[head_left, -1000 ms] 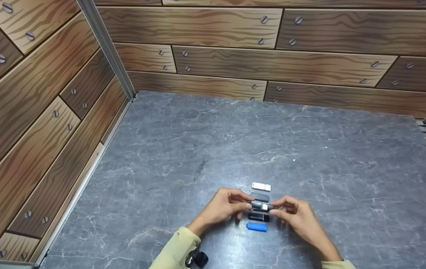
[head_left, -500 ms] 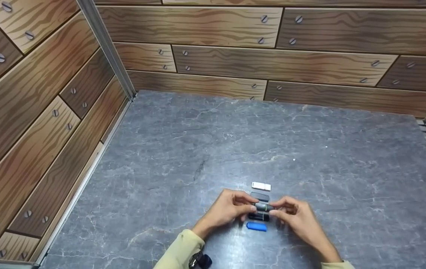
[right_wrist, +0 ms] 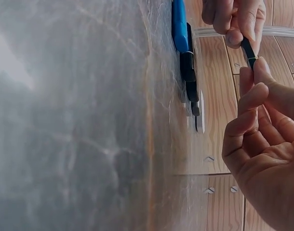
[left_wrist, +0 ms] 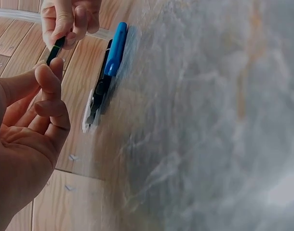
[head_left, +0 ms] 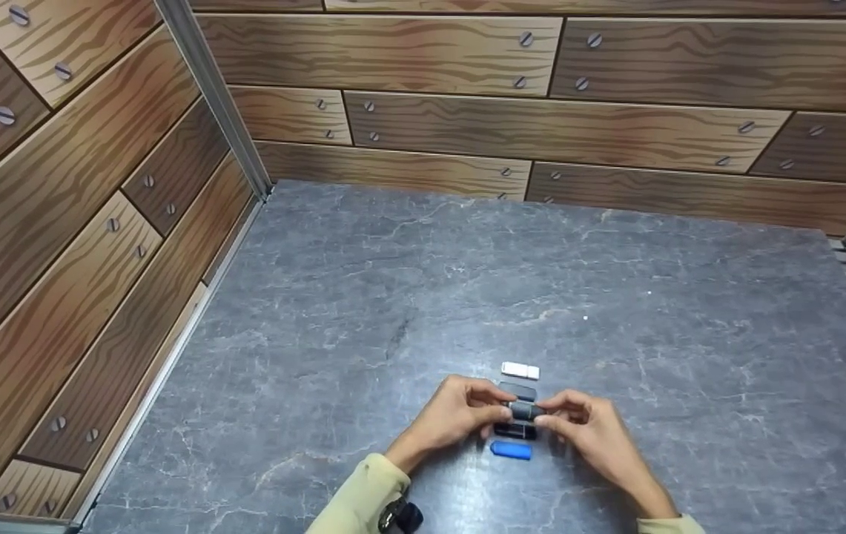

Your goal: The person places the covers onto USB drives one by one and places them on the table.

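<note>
Above the table, my left hand (head_left: 448,415) and right hand (head_left: 593,434) pinch opposite ends of a dark USB flash drive (head_left: 523,410) between thumbs and fingertips. A thin pale-green line (left_wrist: 56,46) crosses its middle in the left wrist view, and no metal plug shows. Around the hands, more flash drives lie in a column: a white one (head_left: 520,371) farthest, then a dark grey one (head_left: 517,390), a black one (head_left: 514,431) and a blue one (head_left: 511,450) nearest me. Fingertips cover both ends of the held drive.
The grey marbled tabletop (head_left: 363,297) is bordered by wood-print walls (head_left: 423,122) at the back and left, with metal rails at the corners. A small black object (head_left: 402,515) is by the left sleeve (head_left: 363,489). Two white specks lie farther back on the right.
One second ago, the flash drive's bright metal plug showed between its two parts. My left hand has since moved right, bringing the parts together and covering the plug; the right hand stays almost still.
</note>
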`<state>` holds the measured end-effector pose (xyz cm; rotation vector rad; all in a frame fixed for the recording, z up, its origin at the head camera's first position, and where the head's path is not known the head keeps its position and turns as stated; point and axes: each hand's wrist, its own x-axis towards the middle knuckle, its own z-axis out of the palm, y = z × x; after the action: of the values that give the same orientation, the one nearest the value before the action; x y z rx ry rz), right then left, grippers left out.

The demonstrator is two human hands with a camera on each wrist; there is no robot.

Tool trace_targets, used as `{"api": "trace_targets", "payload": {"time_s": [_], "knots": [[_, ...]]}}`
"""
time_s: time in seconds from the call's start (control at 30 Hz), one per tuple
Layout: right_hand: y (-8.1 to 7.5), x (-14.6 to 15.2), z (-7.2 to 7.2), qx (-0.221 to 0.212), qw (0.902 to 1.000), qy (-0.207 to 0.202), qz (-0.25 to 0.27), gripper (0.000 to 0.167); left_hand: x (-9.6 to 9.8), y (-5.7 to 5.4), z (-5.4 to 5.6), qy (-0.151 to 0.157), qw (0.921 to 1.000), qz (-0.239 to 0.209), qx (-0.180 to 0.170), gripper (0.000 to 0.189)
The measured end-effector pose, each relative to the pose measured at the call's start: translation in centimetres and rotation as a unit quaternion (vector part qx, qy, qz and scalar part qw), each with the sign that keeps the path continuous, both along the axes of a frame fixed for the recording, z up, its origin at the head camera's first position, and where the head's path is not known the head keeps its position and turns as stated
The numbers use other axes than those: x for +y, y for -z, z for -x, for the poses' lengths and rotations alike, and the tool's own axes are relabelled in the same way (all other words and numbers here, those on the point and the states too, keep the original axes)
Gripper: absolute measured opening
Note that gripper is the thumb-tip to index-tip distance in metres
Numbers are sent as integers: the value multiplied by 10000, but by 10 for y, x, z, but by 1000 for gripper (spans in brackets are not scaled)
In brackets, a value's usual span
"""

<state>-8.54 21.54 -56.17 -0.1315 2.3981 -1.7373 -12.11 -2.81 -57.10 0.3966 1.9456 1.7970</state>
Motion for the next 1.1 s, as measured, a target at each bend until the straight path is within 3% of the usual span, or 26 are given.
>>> {"api": "trace_targets", "payload": {"time_s": [0.13,0.23,0.4,0.6,0.7,0.83,0.97,1.1], "knots": [[1,0,4,162,9998,24,-92,25,2,-1,4,100,9977,412,524,23],[2,0,6,252,9994,167,-191,24,2,-3,7,265,9884,870,1217,23],[2,-1,10,337,9979,381,-404,23,2,-6,13,536,9592,1485,2345,24],[-2,3,18,619,9954,142,-721,24,1,-11,25,840,9126,2174,3358,26],[-4,5,25,631,9941,31,-880,25,1,-16,34,972,8911,2463,3686,24],[-5,6,36,540,9919,62,-1149,24,3,-18,45,1004,8706,2727,3971,24],[-3,5,47,574,9885,135,-1393,23,6,-16,55,901,8608,2857,4116,23],[0,5,56,817,9819,61,-1708,21,8,-13,63,798,8600,2965,4074,22]]}}
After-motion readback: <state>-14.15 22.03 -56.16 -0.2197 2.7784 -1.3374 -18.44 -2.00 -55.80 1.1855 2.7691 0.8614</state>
